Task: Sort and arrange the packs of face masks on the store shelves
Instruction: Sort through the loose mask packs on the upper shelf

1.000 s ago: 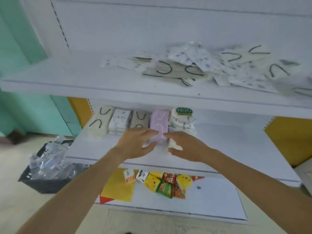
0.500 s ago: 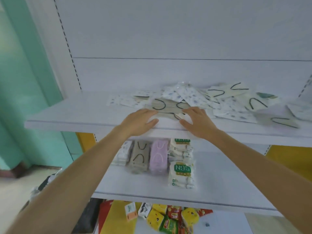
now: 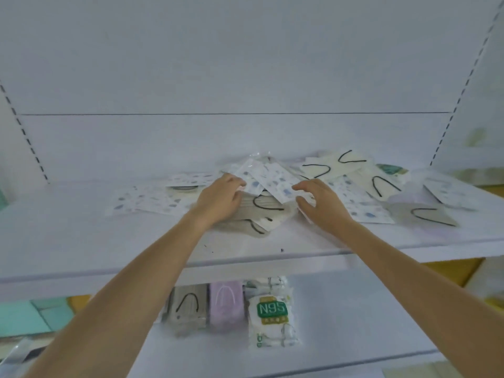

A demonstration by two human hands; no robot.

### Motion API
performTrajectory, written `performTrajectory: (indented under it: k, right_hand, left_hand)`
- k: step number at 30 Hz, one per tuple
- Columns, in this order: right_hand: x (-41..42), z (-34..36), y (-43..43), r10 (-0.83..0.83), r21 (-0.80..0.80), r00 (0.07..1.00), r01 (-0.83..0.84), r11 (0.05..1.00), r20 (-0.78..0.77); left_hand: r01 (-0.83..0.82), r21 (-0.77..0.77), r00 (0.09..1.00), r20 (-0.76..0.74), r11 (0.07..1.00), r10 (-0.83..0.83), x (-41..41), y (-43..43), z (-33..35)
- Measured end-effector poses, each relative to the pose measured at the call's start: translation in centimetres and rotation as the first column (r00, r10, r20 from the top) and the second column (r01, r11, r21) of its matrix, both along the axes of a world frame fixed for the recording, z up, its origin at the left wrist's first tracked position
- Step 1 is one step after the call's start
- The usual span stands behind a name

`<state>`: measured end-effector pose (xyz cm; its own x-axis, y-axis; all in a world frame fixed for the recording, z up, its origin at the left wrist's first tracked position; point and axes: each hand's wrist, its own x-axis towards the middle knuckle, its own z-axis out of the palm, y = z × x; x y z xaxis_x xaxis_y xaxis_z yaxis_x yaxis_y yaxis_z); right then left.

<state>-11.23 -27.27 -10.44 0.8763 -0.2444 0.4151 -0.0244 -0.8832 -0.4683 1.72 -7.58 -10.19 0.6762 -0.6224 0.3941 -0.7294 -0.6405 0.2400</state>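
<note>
A loose pile of face-mask packs (image 3: 351, 186) lies on the upper shelf (image 3: 81, 241). On top sits a white pack with blue speckles (image 3: 272, 182), and grey packs with black ear loops (image 3: 261, 211) lie under it. My left hand (image 3: 221, 199) rests on the grey packs, its fingers curled on the speckled pack's left edge. At that pack's right corner is my right hand (image 3: 323, 207), its thumb and fingers spread apart. On the lower shelf (image 3: 354, 323) stand tidy rows of grey packs (image 3: 188, 309), purple packs (image 3: 226, 304) and N95 packs (image 3: 272, 309).
More speckled packs (image 3: 152, 200) lie flat at the left of the pile, and cream and grey packs (image 3: 425, 214) spread to the right. A white back panel (image 3: 245, 64) closes the shelf behind. A yellow panel (image 3: 450, 268) shows below at the right.
Both hands rose from the lower shelf's purple row to the upper shelf, then reached deeper into the pile. The view tilted up with them.
</note>
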Motion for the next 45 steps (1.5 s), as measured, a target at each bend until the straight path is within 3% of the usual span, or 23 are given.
performTrajectory:
  k: [3,5,8,10,14,18,21,25,26,29,30,33,37,40,45]
  right_hand:
    - [2.8,1.1,-0.9,0.02,-0.052,0.999,-0.022,0.998,-0.037]
    - [5.4,1.8,-1.5,-0.025,-0.03,0.985,0.021,0.999,-0.169]
    - [9.3,2.6,-2.5,-0.121,-0.129,0.879,0.069,0.989,-0.461]
    - [11.3,3.5,-3.3,-0.11,-0.088,0.863,0.077,0.993,-0.493]
    - [12.8,3.7,-5.2,-0.079,0.197,0.971,0.125,0.972,-0.226]
    - [12.7,2.5,-6.1,-0.194,0.432,0.975,0.129,0.892,0.109]
    - [12.7,3.2,-6.6,-0.249,0.665,0.924,-0.007,0.747,0.289]
    - [12.2,3.3,-5.8,-0.193,0.858,0.933,-0.178,0.482,0.302]
    - [12.0,2.9,-5.2,-0.144,0.847,0.943,-0.193,0.495,0.299]
    - [11.5,2.1,-2.8,0.055,0.656,0.975,-0.188,0.731,0.217]
    - [11.4,1.9,-2.0,0.116,0.591,0.979,-0.195,0.783,0.17]
    - [11.0,1.5,-0.5,0.229,0.426,0.972,-0.226,0.876,0.046]
    - [10.3,1.7,-1.6,0.114,0.189,0.992,-0.123,0.974,0.056]
    - [9.7,3.1,-4.1,-0.016,0.208,0.998,0.004,0.978,0.054]
    - [6.1,3.7,-10.6,-0.121,0.074,0.972,0.139,0.988,-0.204]
  left_hand:
    - [-0.059,-0.053,0.998,0.002,0.997,0.059,2.3,-2.0,0.7]
    - [-0.135,-0.04,0.989,-0.061,0.99,0.132,3.8,-3.2,1.1]
    - [-0.226,0.024,0.961,-0.156,0.974,0.227,5.6,-4.4,1.3]
    - [-0.259,0.034,0.944,-0.204,0.965,0.26,6.3,-4.9,1.0]
    - [-0.24,-0.067,0.937,-0.278,0.968,0.213,7.0,-4.4,0.1]
    - [-0.178,-0.264,0.973,-0.194,0.948,0.129,6.8,-3.4,0.2]
    - [-0.243,-0.422,0.952,-0.275,0.873,0.132,6.7,-2.8,0.8]
    - [-0.365,-0.649,0.875,-0.485,0.668,0.006,6.0,-2.6,1.7]
    - [-0.37,-0.68,0.852,-0.52,0.633,-0.061,5.8,-2.8,1.9]
    - [-0.358,-0.691,0.749,-0.614,0.628,-0.248,4.9,-3.8,2.3]
    - [-0.307,-0.679,0.75,-0.604,0.667,-0.269,4.5,-4.0,2.2]
    - [-0.192,-0.62,0.866,-0.471,0.761,-0.165,4.0,-4.0,1.2]
    - [-0.161,-0.623,0.897,-0.417,0.766,-0.15,4.3,-3.2,1.1]
    - [-0.098,-0.576,0.912,-0.378,0.811,-0.158,3.3,-3.8,1.2]
    - [-0.07,-0.505,0.896,-0.411,0.86,-0.168,1.9,-7.4,1.8]
